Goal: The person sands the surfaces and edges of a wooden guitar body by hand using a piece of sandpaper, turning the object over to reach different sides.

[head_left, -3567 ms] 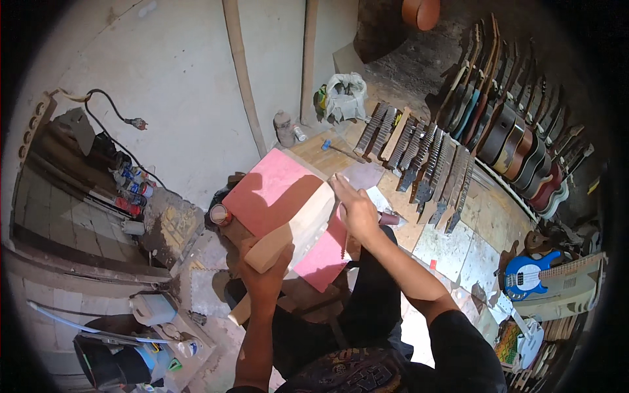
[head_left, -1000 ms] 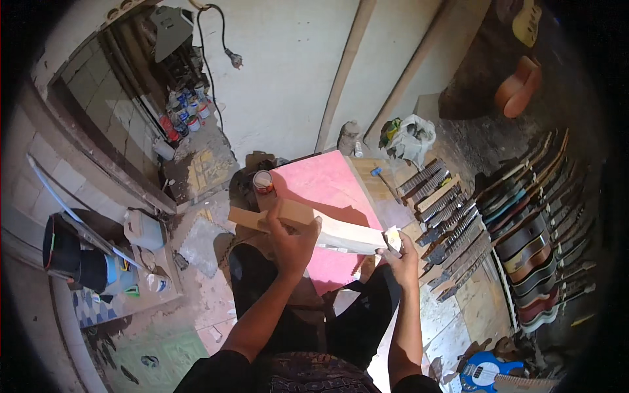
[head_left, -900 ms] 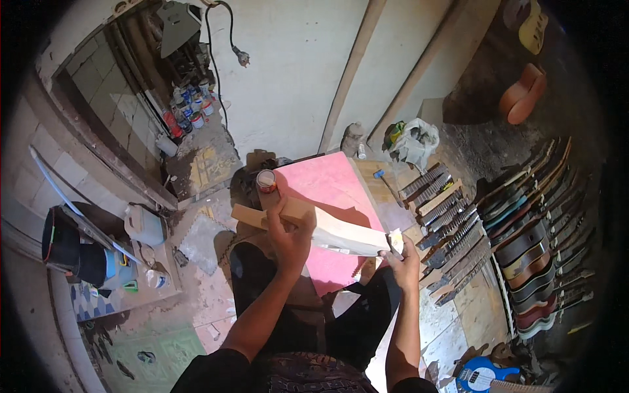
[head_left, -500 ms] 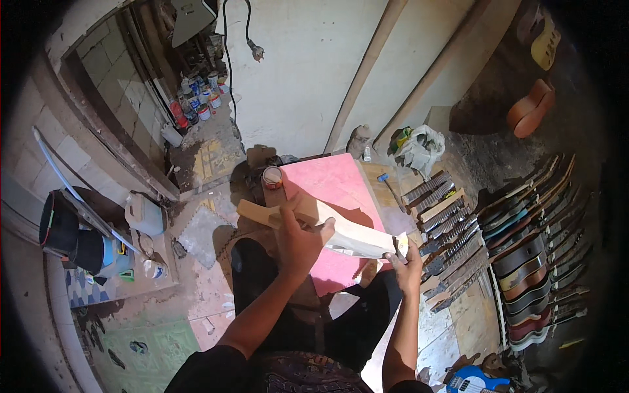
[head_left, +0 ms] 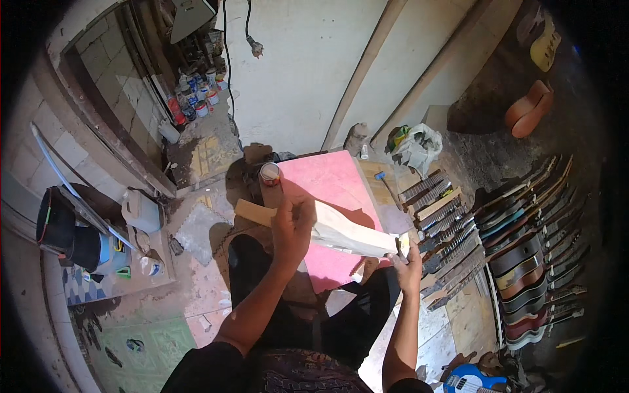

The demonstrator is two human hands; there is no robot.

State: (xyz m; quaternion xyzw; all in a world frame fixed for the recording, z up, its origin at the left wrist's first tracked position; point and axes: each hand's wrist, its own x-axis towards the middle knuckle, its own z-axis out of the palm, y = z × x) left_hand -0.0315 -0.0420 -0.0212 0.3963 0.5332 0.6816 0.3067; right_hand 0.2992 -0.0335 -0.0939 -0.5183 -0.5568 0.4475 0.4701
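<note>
A long pale wooden piece (head_left: 347,232), shaped and light at the right, darker tan at its left end, is held slanting across a pink board (head_left: 314,170). My left hand (head_left: 291,232) is closed round its left portion. My right hand (head_left: 409,268) grips the right end, where a small pale item with a yellow patch and a dark part (head_left: 403,247) sits at my fingers; I cannot make out what it is. A round tin (head_left: 269,173) stands at the board's upper left corner. The board's lower middle is partly hidden under the wood.
Rows of fretted necks (head_left: 439,223) lie at the right, beside racked guitar bodies (head_left: 524,288) and a blue guitar (head_left: 477,380). A hammer (head_left: 386,187) lies beyond the board. Black buckets (head_left: 56,223) and a jerrycan (head_left: 141,209) stand left; paint cans (head_left: 196,98) sit in the doorway.
The wooden piece has turned from steeply slanted to more level, and my right hand has shifted down and rightward with its end. My head's view has swung rightward in the frame's scenery.
</note>
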